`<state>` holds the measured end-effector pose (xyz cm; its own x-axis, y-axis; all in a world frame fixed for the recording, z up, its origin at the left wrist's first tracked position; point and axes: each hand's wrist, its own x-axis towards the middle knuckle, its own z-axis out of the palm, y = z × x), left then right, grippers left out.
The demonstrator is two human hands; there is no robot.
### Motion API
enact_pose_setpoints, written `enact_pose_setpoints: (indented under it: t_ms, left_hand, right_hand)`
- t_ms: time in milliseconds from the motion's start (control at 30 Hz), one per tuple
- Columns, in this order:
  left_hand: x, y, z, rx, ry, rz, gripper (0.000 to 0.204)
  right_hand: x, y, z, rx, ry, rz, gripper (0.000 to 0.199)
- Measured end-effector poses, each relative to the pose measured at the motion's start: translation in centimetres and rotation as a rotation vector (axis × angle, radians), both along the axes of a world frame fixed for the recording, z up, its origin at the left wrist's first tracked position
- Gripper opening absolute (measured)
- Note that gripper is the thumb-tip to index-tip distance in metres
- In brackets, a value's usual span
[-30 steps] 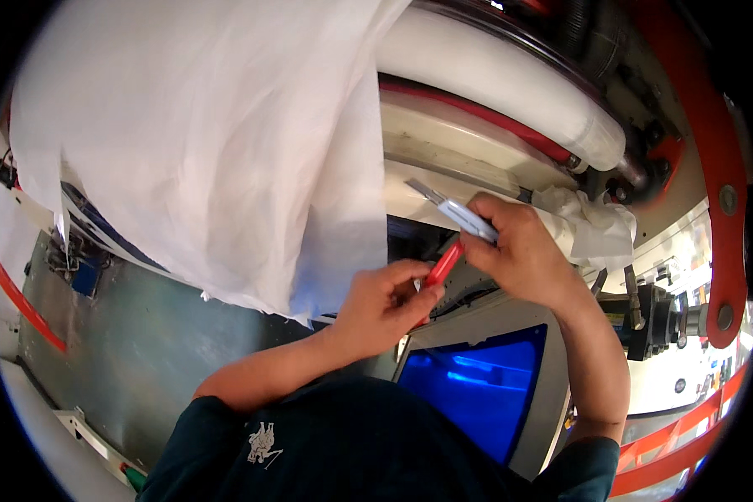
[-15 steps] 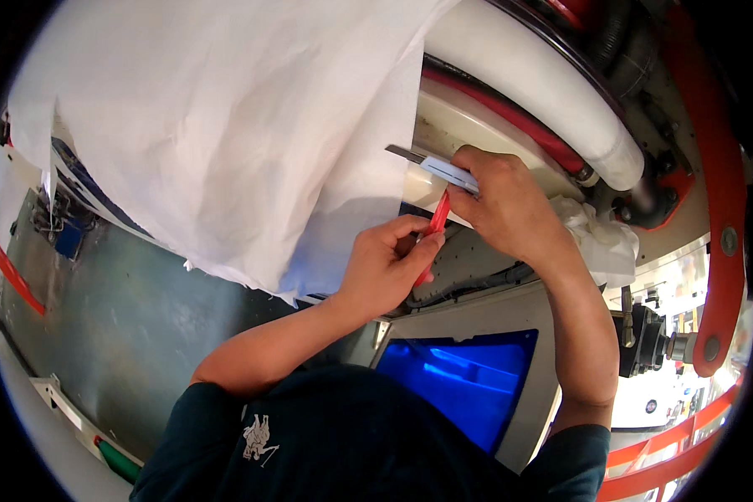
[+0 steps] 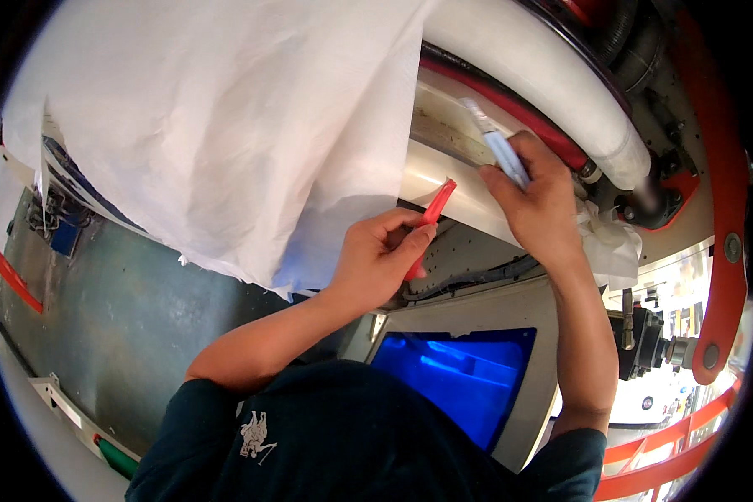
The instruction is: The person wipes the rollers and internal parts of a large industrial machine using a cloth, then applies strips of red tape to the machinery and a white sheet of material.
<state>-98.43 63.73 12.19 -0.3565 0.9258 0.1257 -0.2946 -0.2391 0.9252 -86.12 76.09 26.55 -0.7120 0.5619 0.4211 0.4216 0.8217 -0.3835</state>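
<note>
My left hand (image 3: 381,258) pinches a narrow red strip (image 3: 437,203) that looks like folded tape or soft plastic; its free end points up and to the right. In my right hand (image 3: 544,197) is a pale blue snap-off utility knife (image 3: 504,156), its blade end, smeared by motion, pointing up and left. A small gap parts the knife from the red strip. To the left of both hands hangs a large white sheet (image 3: 226,125), paper or thin cloth, with a ragged lower edge.
A thick white roller (image 3: 552,75) and a dark red bar (image 3: 519,109) run along the upper right. Below my hands a blue-lit window (image 3: 452,376) sits in a machine panel. An orange-red arm (image 3: 719,251) stands at the far right. Crumpled white material (image 3: 608,243) lies beside my right wrist.
My right hand has moved up and right, taking the utility knife away from the red strip and tilting its blade more upward. My left hand has shifted only slightly left.
</note>
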Motion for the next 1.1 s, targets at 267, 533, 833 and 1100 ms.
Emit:
enact_pose_setpoints:
  t_ms: [267,533,833,1100]
  left_hand:
    - [-0.3,-0.3,0.5,-0.018,0.015,0.004,0.026]
    - [-0.8,0.0,1.1,-0.091,0.076,0.002,0.027]
    - [-1.3,-0.1,1.6,-0.089,0.111,0.001,0.020]
    - [-1.2,-0.1,1.7,-0.087,0.113,0.003,0.019]
  right_hand:
    - [5.2,-4.3,0.3,-0.174,-0.110,-0.040,0.017]
    - [7.9,-3.8,-0.9,-0.240,-0.240,0.102,0.026]
    - [7.4,-3.7,-0.5,-0.026,-0.248,0.074,0.023]
    - [6.5,-3.7,-1.4,0.168,-0.234,0.102,0.019]
